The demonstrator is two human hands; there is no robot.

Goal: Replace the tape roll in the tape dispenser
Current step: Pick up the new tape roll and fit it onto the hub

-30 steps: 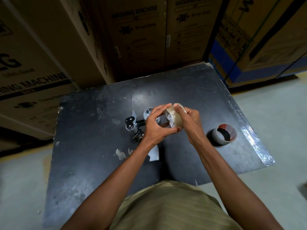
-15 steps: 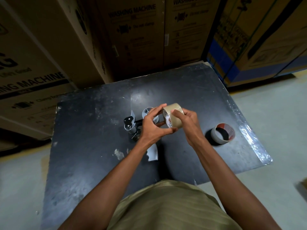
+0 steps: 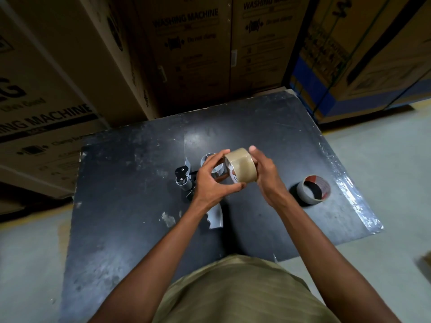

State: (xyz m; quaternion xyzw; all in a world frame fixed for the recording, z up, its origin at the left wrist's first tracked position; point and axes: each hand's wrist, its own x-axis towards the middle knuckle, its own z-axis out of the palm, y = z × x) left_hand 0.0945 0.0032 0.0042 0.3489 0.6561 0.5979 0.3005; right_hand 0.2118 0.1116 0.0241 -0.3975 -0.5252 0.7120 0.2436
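A full roll of brown packing tape is held upright above the black table, between both hands. My left hand pinches its left face with thumb and fingertips. My right hand cups its right side, fingers behind the roll. Under my left hand lies the grey and black tape dispenser on its side, partly hidden, its serrated blade end poking out toward me. An empty cardboard core with a red and white inner print lies on the table to the right.
Large washing machine cartons stand close behind and to the left of the table, and a blue and brown carton at the back right. Pale concrete floor surrounds the table.
The roll has been turned a little in my hands, showing more of its brown outer band. My left fingers have spread wider on its face. The dispenser and empty core lie unmoved.
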